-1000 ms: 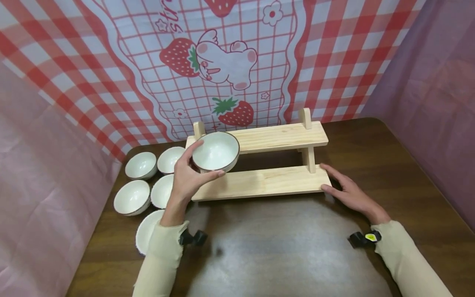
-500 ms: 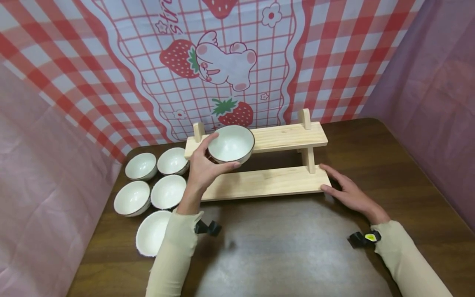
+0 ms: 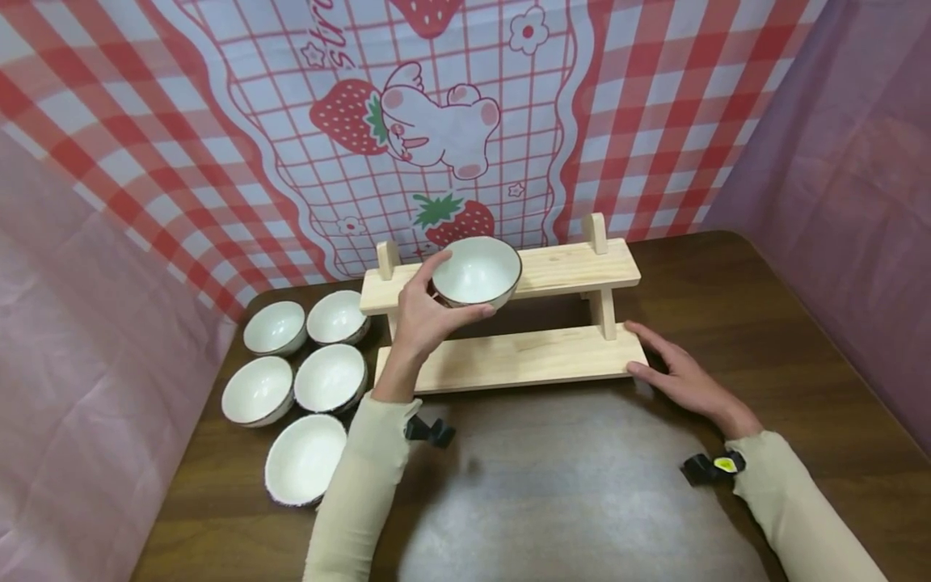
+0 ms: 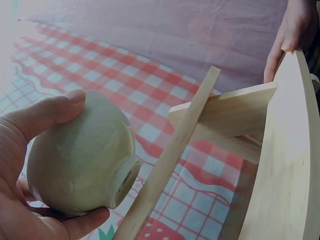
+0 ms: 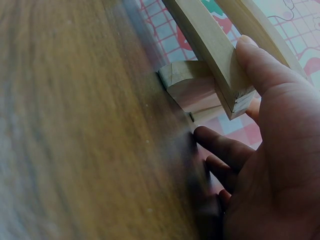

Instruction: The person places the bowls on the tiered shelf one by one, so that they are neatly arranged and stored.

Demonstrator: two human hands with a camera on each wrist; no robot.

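A strawberry-printed, red-and-white checked cloth [image 3: 538,121] hangs at twelve o'clock, flanked by a pale pink drape [image 3: 80,347] at nine and a mauve curtain [image 3: 836,178] between two and three. Below spreads a dark brown wood-grain table [image 3: 727,323], a pale sheen of light [image 3: 553,485] lying toward six.

The dark brown, wood-grained surface [image 3: 567,485] has a rounded far right corner and a greyish sheen near its middle. Toward its back stands a pale, two-tier wooden rack [image 3: 509,360]. Left of that, five round, glossy white bowls [image 3: 330,377] sit mouth-up in rows of two, two and one.
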